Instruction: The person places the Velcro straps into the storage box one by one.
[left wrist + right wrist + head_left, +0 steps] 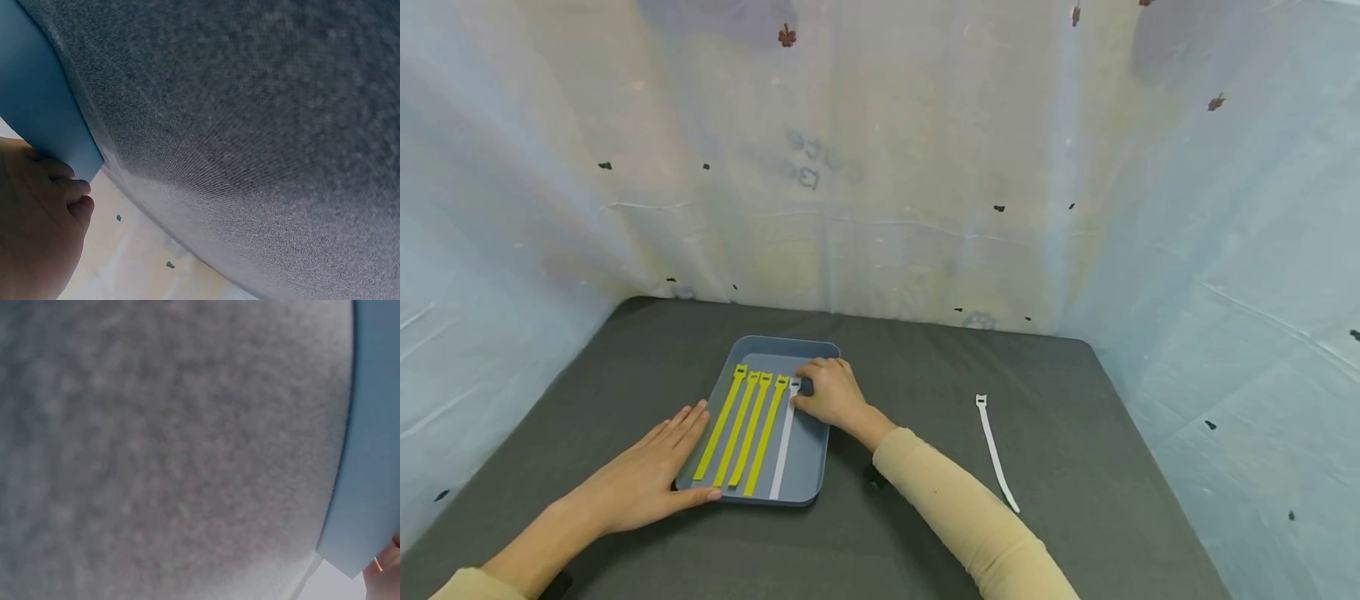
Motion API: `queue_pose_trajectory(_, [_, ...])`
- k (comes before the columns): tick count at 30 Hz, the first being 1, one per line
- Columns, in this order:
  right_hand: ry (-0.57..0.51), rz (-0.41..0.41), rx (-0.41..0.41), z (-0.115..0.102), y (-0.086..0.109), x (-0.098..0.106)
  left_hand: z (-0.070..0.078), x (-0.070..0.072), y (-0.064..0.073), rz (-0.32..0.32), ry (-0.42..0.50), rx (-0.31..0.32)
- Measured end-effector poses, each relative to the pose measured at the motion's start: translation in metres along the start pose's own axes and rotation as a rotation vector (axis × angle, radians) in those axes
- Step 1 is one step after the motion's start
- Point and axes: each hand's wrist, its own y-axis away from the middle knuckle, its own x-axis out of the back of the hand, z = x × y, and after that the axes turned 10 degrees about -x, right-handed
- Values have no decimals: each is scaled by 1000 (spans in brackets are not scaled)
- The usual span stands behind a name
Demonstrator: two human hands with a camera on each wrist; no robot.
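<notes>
A blue-grey tray (pixel 808 467) lies on the dark cloth. Several yellow cable ties (pixel 724 425) lie side by side in it, heads toward the far end. To their right a white cable tie (pixel 784 446) lies lengthwise in the tray. My right hand (pixel 831 392) reaches over the tray's right rim and pinches this white tie near its slotted head. With fingers straight, my left hand (pixel 643 479) rests against the tray's left side, its thumb along the near rim. In the left wrist view the left fingers (pixel 75 187) touch the tray wall (pixel 50 100).
Another white cable tie (pixel 996 454), slightly curved, lies on the dark cloth (pixel 917 367) right of the tray, beside the right forearm. Pale translucent sheeting (pixel 880 167) hangs behind the table and along both sides.
</notes>
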Motion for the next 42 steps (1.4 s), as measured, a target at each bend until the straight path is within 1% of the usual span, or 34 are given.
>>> queue_pose_trajectory(5, [-78, -3, -17, -3, 4, 7, -3, 0, 1, 1, 6, 3])
queue_pose_trajectory(9, [-148, 8, -8, -5, 8, 15, -5, -1, 3, 2, 15, 5])
queue_pose_trajectory(15, [-326, 23, 35, -7, 20, 37, -7, 0, 4, -2, 16, 8])
queue_pose_trajectory(18, [-398, 37, 58, -5, 26, 47, -7, 1, 4, 1, 9, 2])
queue_pose_trajectory(22, [-463, 71, 83, 0, 31, 55, -7, 2, 4, -1, 8, 3])
queue_pose_trajectory(28, [-567, 100, 82, 11, 40, 65, -7, 2, 3, 5, 10, 1])
queue_pose_trajectory(32, [-604, 126, 65, 22, 49, 70, -7, 1, 3, 10, 15, -4])
queue_pose_trajectory(42, [-640, 210, 7, 52, 71, 77, -9, 0, 1, 13, 18, 1])
